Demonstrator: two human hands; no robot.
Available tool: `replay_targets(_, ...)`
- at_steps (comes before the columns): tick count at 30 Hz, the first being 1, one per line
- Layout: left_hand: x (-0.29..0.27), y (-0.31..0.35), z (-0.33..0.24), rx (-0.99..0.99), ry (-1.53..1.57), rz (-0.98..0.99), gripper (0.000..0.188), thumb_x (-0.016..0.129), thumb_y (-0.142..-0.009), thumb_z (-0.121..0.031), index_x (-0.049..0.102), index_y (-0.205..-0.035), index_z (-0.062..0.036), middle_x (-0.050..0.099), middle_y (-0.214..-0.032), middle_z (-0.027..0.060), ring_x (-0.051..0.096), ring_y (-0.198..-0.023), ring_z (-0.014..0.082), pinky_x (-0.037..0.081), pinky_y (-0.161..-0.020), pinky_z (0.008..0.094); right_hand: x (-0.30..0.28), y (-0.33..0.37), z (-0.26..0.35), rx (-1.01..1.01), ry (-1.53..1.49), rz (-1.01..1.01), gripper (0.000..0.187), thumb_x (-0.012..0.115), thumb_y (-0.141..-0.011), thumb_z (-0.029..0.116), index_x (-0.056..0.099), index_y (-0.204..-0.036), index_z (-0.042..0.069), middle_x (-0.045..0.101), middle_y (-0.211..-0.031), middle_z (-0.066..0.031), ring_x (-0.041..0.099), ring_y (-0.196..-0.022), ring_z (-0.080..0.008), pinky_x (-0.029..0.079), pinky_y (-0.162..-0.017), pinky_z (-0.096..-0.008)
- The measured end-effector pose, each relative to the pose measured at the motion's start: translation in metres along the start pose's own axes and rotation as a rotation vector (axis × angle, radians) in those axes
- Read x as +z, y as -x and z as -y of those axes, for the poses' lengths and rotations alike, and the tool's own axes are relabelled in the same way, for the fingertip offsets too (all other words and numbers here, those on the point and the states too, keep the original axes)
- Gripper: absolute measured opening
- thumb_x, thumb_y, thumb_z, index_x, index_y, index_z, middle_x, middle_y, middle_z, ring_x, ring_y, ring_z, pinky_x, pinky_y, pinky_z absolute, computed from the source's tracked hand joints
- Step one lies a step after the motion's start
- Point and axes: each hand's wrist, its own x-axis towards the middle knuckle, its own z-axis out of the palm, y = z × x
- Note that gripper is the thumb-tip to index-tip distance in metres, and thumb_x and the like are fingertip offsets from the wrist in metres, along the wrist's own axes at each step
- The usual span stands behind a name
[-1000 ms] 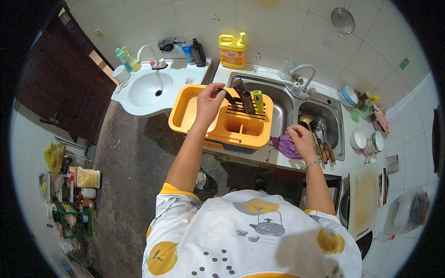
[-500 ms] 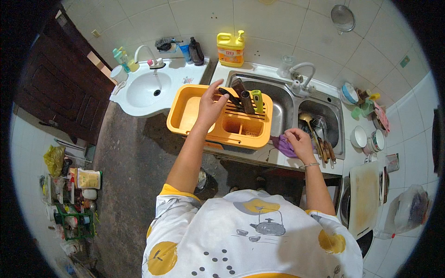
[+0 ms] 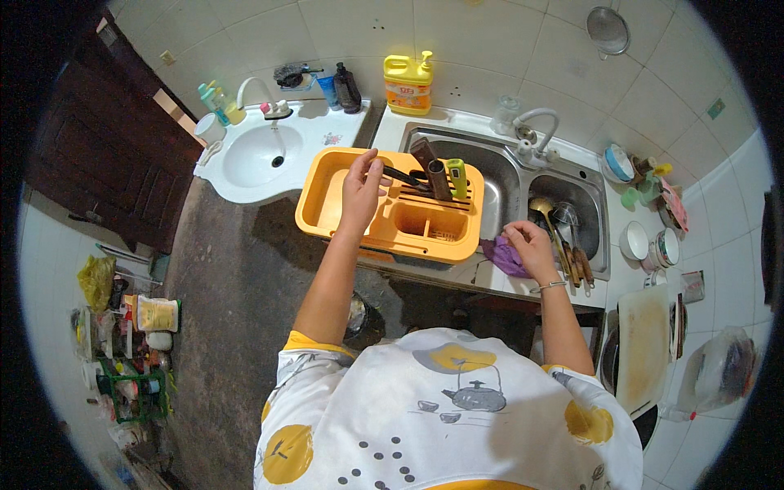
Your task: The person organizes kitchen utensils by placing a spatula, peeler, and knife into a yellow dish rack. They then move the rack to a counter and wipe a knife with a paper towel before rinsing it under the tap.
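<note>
A yellow-orange draining rack (image 3: 327, 224) straddles the counter's front edge, left of the double sink. My left hand (image 3: 360, 189) is over its middle, fingers closed at the end of a black handle (image 3: 402, 175); the other end of that utensil is hidden in the rack's slots. Beside it stand dark brown wooden handles (image 3: 439, 181) and a green-handled tool (image 3: 456, 178). Two square compartments open at the rack's front. My right hand (image 3: 532, 248) is closed, fingertips together, on a crumpled purple cloth (image 3: 505, 260) at the counter edge; the exact grip is partly hidden.
The steel double sink (image 3: 500, 184) has a ladle and other long-handled utensils (image 3: 565, 233) in its right basin. Bowls (image 3: 633, 241) stand to its right, near a cutting board (image 3: 641, 351). A yellow pump jug (image 3: 407, 86) stands behind; a white washbasin (image 3: 253, 167) is at left.
My left hand has moved a little left, and the black handle now leans further toward it. My right hand stays by the purple cloth, almost unmoved.
</note>
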Motion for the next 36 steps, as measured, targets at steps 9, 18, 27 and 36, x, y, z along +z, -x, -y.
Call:
replay_targets(9,-0.003,0.001,0.0,-0.137,-0.039,0.033,0.029,0.06,-0.087,-0.018,0.055,-0.11,-0.0024,0.06,-0.087,0.0034,0.059,-0.07,0.0089,0.046,-0.055,0.0207,0.003,0.006,-0.001,-0.006,0.0,0.006,0.019,0.057,-0.086,0.017,0.061,-0.09,-0.002,0.062,-0.076,-0.0014,0.055,-0.071,-0.0079,0.045,-0.064,-0.0231)
replay_targets(18,0.009,-0.006,-0.017,-0.001,0.008,0.011,0.02,0.062,-0.084,-0.013,0.06,-0.102,-0.0032,0.063,-0.084,0.0028,0.061,-0.073,0.0098,0.045,-0.055,0.0202,-0.001,0.015,-0.015,0.032,-0.052,-0.008,0.02,0.058,-0.087,0.019,0.062,-0.089,-0.001,0.06,-0.074,0.0001,0.053,-0.069,-0.0075,0.043,-0.064,-0.0229)
replay_targets(27,0.002,-0.008,-0.014,0.169,0.176,-0.037,0.019,0.057,-0.087,-0.006,0.058,-0.105,-0.0013,0.062,-0.085,0.0033,0.056,-0.069,0.0086,0.045,-0.06,0.0213,-0.01,0.011,0.003,0.032,0.092,0.01,0.019,0.058,-0.087,0.018,0.062,-0.09,0.0,0.062,-0.075,-0.0025,0.055,-0.07,-0.0078,0.044,-0.064,-0.023)
replay_targets(36,-0.038,0.012,-0.08,0.345,0.362,-0.097,0.019,0.052,-0.089,-0.003,0.055,-0.108,-0.0007,0.061,-0.096,0.0097,0.056,-0.074,0.0112,0.048,-0.066,0.023,-0.006,-0.011,-0.005,-0.03,0.003,0.046,0.017,0.057,-0.087,0.016,0.062,-0.089,0.0,0.064,-0.078,-0.0034,0.058,-0.07,-0.0088,0.046,-0.065,-0.0238)
